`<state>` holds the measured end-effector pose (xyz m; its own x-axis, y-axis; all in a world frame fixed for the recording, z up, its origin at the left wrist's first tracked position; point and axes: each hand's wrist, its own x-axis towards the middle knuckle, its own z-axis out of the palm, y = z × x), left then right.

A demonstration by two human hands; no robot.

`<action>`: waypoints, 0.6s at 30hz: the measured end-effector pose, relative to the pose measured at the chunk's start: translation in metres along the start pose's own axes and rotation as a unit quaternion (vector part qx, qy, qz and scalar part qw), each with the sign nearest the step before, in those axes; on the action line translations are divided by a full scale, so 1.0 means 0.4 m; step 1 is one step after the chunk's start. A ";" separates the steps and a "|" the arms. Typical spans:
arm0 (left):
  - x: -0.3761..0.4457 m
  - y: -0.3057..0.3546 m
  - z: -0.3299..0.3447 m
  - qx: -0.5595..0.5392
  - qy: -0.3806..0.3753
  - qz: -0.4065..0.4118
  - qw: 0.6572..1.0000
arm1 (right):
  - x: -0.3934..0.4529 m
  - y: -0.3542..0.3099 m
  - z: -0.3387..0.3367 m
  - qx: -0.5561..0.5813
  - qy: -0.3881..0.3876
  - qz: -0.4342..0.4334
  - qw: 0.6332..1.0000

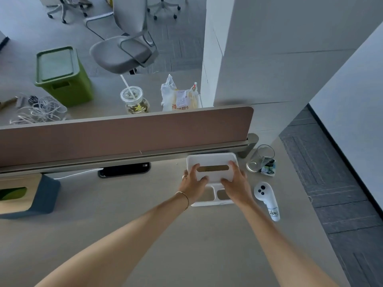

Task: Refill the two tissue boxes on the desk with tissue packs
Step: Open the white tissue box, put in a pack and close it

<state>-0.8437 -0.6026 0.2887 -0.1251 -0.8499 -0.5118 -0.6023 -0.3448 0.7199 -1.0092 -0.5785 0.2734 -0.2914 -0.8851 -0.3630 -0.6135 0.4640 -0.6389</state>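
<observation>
A white tissue box [211, 160] with a slot in its lid stands on the desk by the divider, with small front compartments below it. My left hand [193, 183] grips the lid's left side, and my right hand [235, 183] grips its right side. A second tissue box [31, 195], with a wooden top and blue-grey body, sits at the far left edge of the desk, partly cut off. No tissue pack is in view.
A brown desk divider [124, 131] runs behind the box. A glass jar [260, 158] lies tilted at the right, and a white controller [267, 198] rests beside my right hand. A black cable port [124, 169] sits in the desk. Beyond the divider stand a drink cup [134, 100], a plastic bag [179, 96] and a green bin [62, 75].
</observation>
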 end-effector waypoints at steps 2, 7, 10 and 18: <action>-0.009 -0.001 -0.009 -0.009 0.003 -0.003 1.000 | -0.009 -0.006 0.009 0.000 -0.003 0.005 1.000; -0.096 -0.065 -0.079 -0.022 0.028 -0.008 0.999 | -0.130 -0.057 0.058 0.005 -0.017 -0.037 0.999; -0.139 -0.101 -0.134 -0.014 0.034 -0.030 0.999 | -0.185 -0.087 0.099 0.001 -0.036 -0.060 0.998; -0.353 -0.302 -0.313 0.005 0.071 -0.041 0.997 | -0.414 -0.217 0.262 -0.034 -0.083 -0.101 0.991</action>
<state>-0.6547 -0.4906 0.3327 0.0380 -0.8669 -0.4970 -0.6136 -0.4128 0.6731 -0.8307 -0.4682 0.3180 -0.0363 -0.9392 -0.3414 -0.6972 0.2685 -0.6647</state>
